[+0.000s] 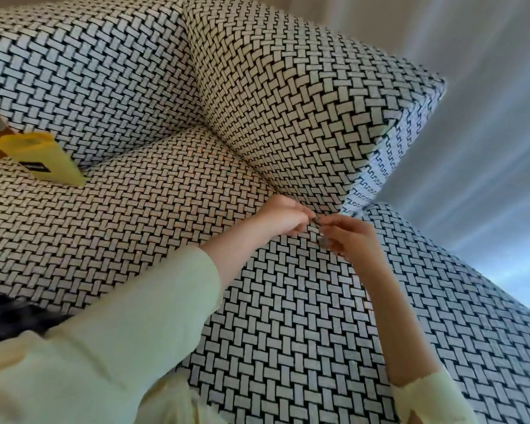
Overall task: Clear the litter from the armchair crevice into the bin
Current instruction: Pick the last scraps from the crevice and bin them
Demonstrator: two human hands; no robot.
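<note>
The armchair (172, 215) is covered in a black-and-white basket-weave fabric. Its crevice (266, 175) runs between the seat cushion and the right armrest (288, 96). Both my hands meet at the crevice's front end. My left hand (283, 218) pinches a small dark scrap of litter (316, 221) with its fingertips. My right hand (349, 237) has its fingers curled and pinches the same dark bit, with another small dark piece (323, 241) showing under its fingers. No bin is in view.
A yellow paper bag (43, 157) with a black label lies on the seat at the far left, against the backrest (83, 71). Pale floor (487, 148) shows to the right of the armrest. My pale green sleeves fill the lower frame.
</note>
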